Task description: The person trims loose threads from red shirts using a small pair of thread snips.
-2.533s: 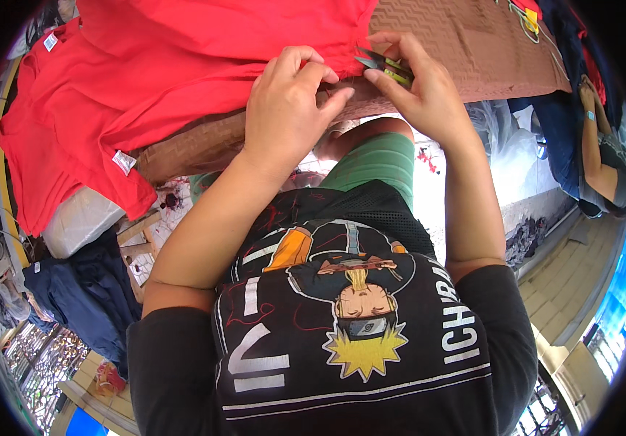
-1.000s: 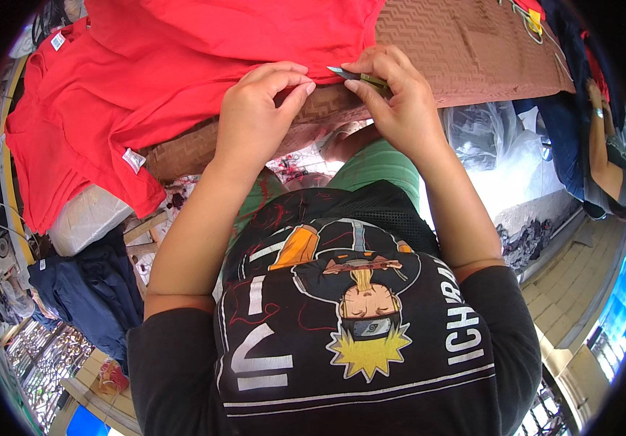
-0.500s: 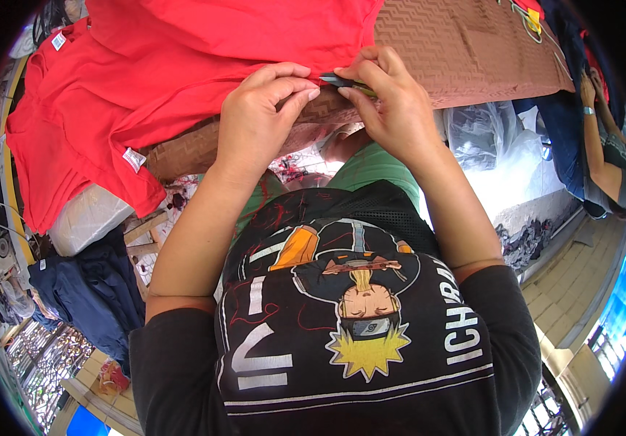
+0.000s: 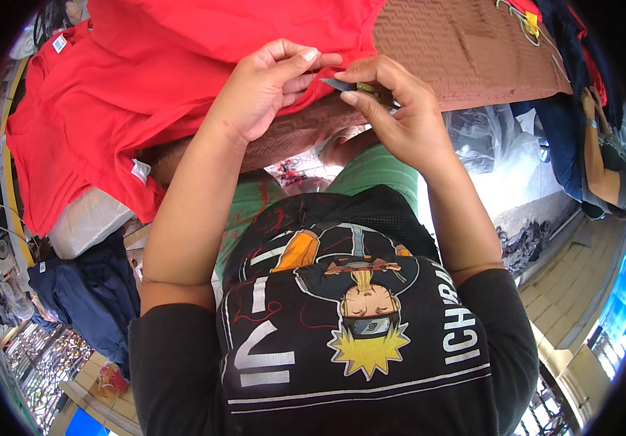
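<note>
A red garment (image 4: 153, 80) lies spread over the brown padded surface in front of me, its near edge running beneath my fingers. My left hand (image 4: 273, 83) is over that edge with thumb and forefinger pressed together; whatever is between them, perhaps a thread or a bit of cloth, is too small to make out. To its right, my right hand (image 4: 400, 98) grips small thread snips (image 4: 364, 89), dark blades pointing left toward the left hand. The blade tips are over the red cloth's edge, apart from the left fingers.
The brown patterned surface (image 4: 466, 51) extends to the right, with cords and a yellow tag (image 4: 532, 23) at its far end. Clear plastic (image 4: 484, 134) lies below it. Dark blue cloth (image 4: 84, 291) hangs at the left. Another person's arm (image 4: 598, 156) shows at far right.
My left hand has turned and lifted slightly, away from the snips. The right hand has shifted a little right and nearer, with the snips still in it.
</note>
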Demonstrator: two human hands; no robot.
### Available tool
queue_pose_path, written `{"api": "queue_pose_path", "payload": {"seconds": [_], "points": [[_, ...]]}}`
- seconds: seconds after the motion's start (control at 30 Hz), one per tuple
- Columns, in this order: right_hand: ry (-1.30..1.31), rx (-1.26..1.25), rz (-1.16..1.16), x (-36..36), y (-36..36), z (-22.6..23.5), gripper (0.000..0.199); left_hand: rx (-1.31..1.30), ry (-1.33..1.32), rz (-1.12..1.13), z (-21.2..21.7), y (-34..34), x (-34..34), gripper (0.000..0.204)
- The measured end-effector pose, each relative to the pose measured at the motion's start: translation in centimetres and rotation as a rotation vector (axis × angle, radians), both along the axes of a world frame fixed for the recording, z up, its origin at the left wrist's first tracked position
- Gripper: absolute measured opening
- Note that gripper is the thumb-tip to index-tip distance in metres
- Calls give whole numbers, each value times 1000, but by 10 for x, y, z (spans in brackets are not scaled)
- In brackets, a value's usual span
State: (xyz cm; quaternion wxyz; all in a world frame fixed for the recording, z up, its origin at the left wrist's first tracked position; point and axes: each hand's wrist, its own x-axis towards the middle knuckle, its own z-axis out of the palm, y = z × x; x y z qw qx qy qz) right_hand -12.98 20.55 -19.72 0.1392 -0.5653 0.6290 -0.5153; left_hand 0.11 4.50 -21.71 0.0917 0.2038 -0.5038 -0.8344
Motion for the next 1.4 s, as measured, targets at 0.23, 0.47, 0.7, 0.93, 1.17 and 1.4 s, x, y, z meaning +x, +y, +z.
{"api": "queue_pose_path", "payload": {"seconds": [0.23,0.47,0.7,0.93,1.17,1.4], "points": [[-13,23,-83,-12,-12,-15,20,469,191,-145,-15,-13,6,15],[135,-41,-63,-14,-11,-17,24,506,244,-167,-19,-13,4,17],[284,93,-123,-11,-4,-5,22,29,146,-219,4,1,14,21],[219,-41,-278,-35,15,29,16,-1410,160,-528,134,6,45,26],[-20,-31,-338,-46,29,19,24,-1297,-10,-121,79,34,14,28],[-78,-34,-342,-44,25,12,21,-1381,51,146,-11,40,-32,25]]}}
